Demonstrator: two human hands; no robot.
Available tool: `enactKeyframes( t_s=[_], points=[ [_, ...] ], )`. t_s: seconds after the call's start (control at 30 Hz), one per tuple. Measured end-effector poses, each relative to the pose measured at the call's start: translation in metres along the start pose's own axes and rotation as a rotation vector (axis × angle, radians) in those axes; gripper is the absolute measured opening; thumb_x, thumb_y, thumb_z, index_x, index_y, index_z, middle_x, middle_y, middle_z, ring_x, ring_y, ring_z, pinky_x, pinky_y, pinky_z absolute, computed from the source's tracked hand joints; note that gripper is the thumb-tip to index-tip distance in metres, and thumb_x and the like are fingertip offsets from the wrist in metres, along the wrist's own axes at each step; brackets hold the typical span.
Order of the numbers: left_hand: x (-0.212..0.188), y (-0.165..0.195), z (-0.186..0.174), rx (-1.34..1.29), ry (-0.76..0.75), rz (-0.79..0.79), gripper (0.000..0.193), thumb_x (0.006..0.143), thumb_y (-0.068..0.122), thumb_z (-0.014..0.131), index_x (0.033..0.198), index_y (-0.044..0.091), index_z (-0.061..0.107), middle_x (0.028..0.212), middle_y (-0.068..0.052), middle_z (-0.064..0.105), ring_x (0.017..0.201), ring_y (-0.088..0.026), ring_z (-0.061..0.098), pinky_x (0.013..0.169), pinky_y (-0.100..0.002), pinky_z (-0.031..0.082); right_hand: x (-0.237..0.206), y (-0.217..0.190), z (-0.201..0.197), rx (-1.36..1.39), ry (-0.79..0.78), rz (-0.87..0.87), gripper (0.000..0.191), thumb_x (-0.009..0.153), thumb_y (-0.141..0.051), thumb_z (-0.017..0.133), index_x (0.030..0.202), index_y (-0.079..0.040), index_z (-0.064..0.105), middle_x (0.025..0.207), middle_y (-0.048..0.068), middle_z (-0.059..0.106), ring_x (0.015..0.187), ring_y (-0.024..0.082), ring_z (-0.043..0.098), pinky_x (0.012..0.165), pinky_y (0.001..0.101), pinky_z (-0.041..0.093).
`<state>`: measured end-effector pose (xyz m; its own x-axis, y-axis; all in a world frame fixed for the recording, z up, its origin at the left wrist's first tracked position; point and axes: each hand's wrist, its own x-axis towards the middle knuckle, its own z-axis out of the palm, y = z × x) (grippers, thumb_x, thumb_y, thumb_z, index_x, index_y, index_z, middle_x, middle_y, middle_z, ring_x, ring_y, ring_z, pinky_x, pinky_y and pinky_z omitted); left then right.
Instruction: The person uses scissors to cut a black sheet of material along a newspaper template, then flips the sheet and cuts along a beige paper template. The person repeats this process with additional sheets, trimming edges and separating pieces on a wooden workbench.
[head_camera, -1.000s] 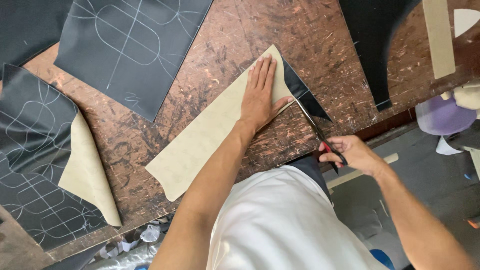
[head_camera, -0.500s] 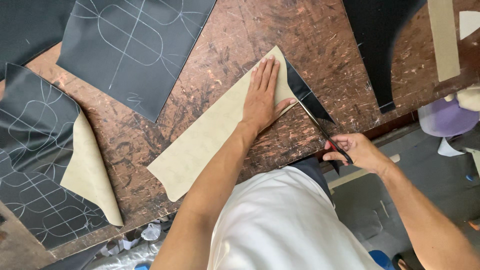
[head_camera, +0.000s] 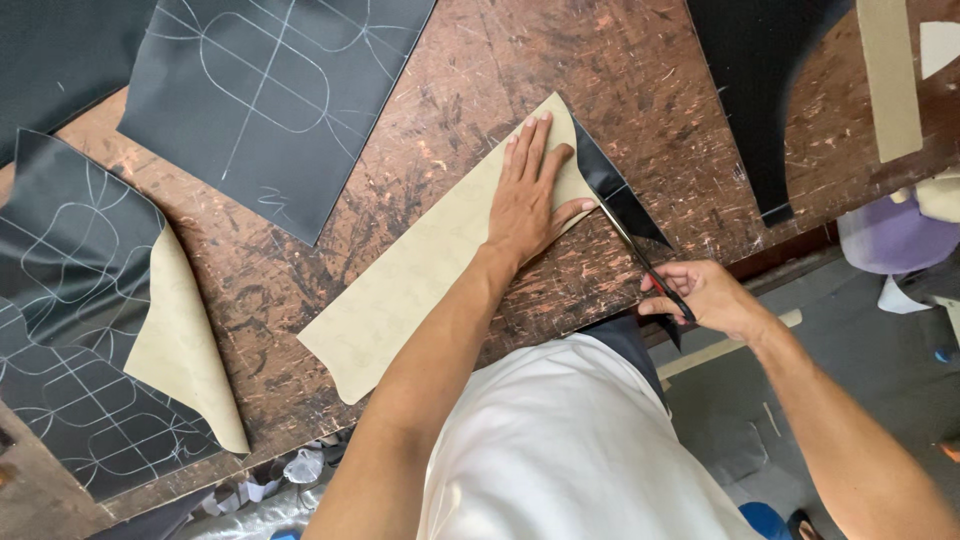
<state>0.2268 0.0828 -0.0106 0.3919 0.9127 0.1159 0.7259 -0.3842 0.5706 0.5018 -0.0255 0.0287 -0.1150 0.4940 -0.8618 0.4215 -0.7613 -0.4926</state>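
Beige sheet (head_camera: 420, 270) – black sheets (head_camera: 270, 100) white-lined, table (head_camera: 640, 80) perhaps reddish-brown

A tan sheet (head_camera: 420, 270) is pressed flat on the scratched wooden table (head_camera: 640, 90) by the left hand (head_camera: 528, 195). Scissors (head_camera: 640, 250) are gripped by the right hand (head_camera: 705, 298) at the sheet's black underside flap (head_camera: 615, 190). Black sheets marked with chalk (head_camera: 270, 90) are laid nearby.

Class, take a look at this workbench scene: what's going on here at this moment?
A person is cutting sheet material on a scratched wooden workbench. The left hand presses flat on a tan-backed sheet, while the right hand works red-handled scissors along its edge, where a black strip folds away. Black sheets marked with chalk outlines lie to the left.
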Motion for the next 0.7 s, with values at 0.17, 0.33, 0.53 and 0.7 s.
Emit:
enactKeyframes(
  t_s=[0.17, 0.33, 0.53, 0.7],
  points=[
    [0.0, 0.0, -0.001, -0.01, -0.004, 0.001, 0.075, 0.086, 0.063, 0.069, 0.136, 0.008, 0.055, 0.166, -0.022, 0.02, 0.157, -0.038, 0.015, 0.131, -0.052, 0.014, -0.001, 0.002, 0.0, 0.019, 0.002, -0.046, 0.038, 0.072, -0.015, 0.089, 0.107, -0.003, 0.076, 0.076, 0.003, 0.07, 0.058, 0.009, 0.052, 0.047, 0.0249, 0.039],
    [0.0, -0.001, -0.001, -0.022, 0.01, 0.004, 0.075, 0.087, 0.062, 0.07, 0.137, 0.007, 0.055, 0.166, -0.022, 0.02, 0.157, -0.038, 0.015, 0.131, -0.052, 0.015, 0.002, 0.0, 0.001, 0.021, 0.003, -0.038, 0.038, 0.072, -0.011, 0.089, 0.106, -0.002, 0.075, 0.078, 0.002, 0.072, 0.06, 0.008, 0.055, 0.048, 0.025, 0.041],
    [0.0, 0.0, -0.002, -0.044, 0.01, 0.003, 0.073, 0.087, 0.06, 0.071, 0.136, 0.008, 0.055, 0.166, -0.022, 0.021, 0.157, -0.038, 0.016, 0.131, -0.052, 0.015, 0.005, -0.007, 0.007, 0.049, -0.036, -0.104, 0.036, 0.074, -0.01, 0.088, 0.107, -0.002, 0.074, 0.078, 0.0, 0.07, 0.063, 0.005, 0.056, 0.05, 0.0231, 0.04],
    [0.0, 0.0, -0.002, -0.04, 0.022, 0.011, 0.074, 0.088, 0.06, 0.072, 0.137, 0.007, 0.055, 0.167, -0.022, 0.021, 0.158, -0.038, 0.016, 0.131, -0.052, 0.015, 0.003, -0.008, 0.01, 0.016, -0.003, -0.074, 0.033, 0.077, -0.011, 0.086, 0.106, -0.001, 0.075, 0.075, 0.002, 0.069, 0.058, 0.007, 0.052, 0.049, 0.0242, 0.038]
  ],
)
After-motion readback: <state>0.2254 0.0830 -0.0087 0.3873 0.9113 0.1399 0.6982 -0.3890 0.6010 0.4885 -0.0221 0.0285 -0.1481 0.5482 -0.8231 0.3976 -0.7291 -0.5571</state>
